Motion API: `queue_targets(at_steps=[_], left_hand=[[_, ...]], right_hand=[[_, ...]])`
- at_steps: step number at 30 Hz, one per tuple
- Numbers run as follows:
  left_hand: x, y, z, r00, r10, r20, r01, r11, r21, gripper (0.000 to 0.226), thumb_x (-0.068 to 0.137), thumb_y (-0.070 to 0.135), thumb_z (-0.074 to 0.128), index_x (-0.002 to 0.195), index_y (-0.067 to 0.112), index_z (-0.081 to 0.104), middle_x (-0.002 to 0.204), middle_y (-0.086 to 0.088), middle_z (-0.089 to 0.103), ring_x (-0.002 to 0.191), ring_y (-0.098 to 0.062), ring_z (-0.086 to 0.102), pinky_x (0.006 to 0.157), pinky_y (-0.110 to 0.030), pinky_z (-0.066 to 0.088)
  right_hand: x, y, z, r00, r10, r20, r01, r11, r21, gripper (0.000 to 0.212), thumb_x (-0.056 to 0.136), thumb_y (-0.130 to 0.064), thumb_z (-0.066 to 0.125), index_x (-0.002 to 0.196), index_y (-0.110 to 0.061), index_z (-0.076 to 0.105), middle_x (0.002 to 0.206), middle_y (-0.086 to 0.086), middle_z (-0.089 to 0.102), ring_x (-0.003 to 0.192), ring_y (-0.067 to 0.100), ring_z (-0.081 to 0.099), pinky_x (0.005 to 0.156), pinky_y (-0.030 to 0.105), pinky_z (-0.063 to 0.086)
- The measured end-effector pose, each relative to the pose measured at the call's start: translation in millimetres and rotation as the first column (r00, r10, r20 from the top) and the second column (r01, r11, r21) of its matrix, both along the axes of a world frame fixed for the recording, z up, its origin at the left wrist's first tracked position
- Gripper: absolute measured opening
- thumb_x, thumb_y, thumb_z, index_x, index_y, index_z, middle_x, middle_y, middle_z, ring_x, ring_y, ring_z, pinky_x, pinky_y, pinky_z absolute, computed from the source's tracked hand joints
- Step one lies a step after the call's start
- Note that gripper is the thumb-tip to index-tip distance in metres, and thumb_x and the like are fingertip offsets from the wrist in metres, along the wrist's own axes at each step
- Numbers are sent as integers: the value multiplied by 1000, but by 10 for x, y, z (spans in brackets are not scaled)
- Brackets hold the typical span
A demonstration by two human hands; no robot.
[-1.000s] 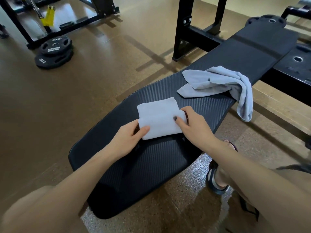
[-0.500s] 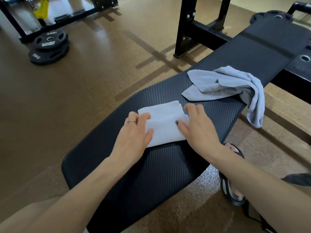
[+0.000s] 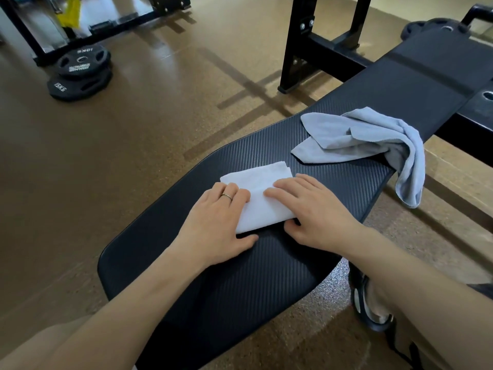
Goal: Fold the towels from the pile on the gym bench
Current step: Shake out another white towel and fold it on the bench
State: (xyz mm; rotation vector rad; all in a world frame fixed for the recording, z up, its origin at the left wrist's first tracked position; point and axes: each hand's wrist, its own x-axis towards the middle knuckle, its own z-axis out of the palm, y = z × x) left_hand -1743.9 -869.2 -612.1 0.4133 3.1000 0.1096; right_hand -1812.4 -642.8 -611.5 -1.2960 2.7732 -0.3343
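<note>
A small white towel (image 3: 262,202), folded into a compact rectangle, lies on the black ribbed gym bench (image 3: 240,284). My left hand (image 3: 216,225) rests flat on the towel's left part, fingers spread, a ring on one finger. My right hand (image 3: 314,212) lies flat on its right part, thumb tucked at the towel's near edge. Both palms press down; neither grips the cloth. A crumpled grey towel (image 3: 357,134) sits farther along the bench, one end hanging over the right edge.
Two stacked black weight plates (image 3: 80,73) lie on the brown floor at upper left, beside a black rack frame (image 3: 112,22). A black upright post (image 3: 301,41) stands behind the bench. My sandalled foot (image 3: 370,305) is on the floor to the right.
My left hand has gone from pinching the towel's near-left corner to lying flat on top. My right hand slid further over the towel. The towel looks flatter.
</note>
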Motion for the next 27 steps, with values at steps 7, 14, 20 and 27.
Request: queue_targets(at_steps=[7,14,20,27], left_hand=[[-58,-63,175,985,118,125,-140,972,191,48,77,55,44,117,32,53,101,14,61,96,-15,54,77,-30,39],[-174,-190,258,921,189,341,-326,853,407,27,87,50,51,79,24,56,82,6,56,80,-14,54,67,-34,39],[-179,-211,239,857,253,448,-464,757,460,33,94,49,53,87,17,57,83,-3,63,74,-19,57,64,-34,40],[-50,-181,189,826,250,505,-486,769,414,24,98,42,51,90,20,55,90,-2,62,80,-16,55,68,-34,40]], right_hand=[[-79,-5,149,937,-121,329,181,970,-160,49,77,-37,52,124,-28,61,114,-9,65,104,14,59,90,30,44],[-157,0,166,800,-188,570,319,938,-137,18,97,-45,54,107,-36,43,82,-2,62,78,14,59,70,38,46],[-155,-58,48,699,-286,655,499,852,-160,25,98,-55,50,104,-31,54,96,2,65,89,21,60,77,41,48],[-55,-160,48,659,-372,654,544,836,-71,22,97,-50,52,102,-29,48,92,2,61,80,19,59,62,34,43]])
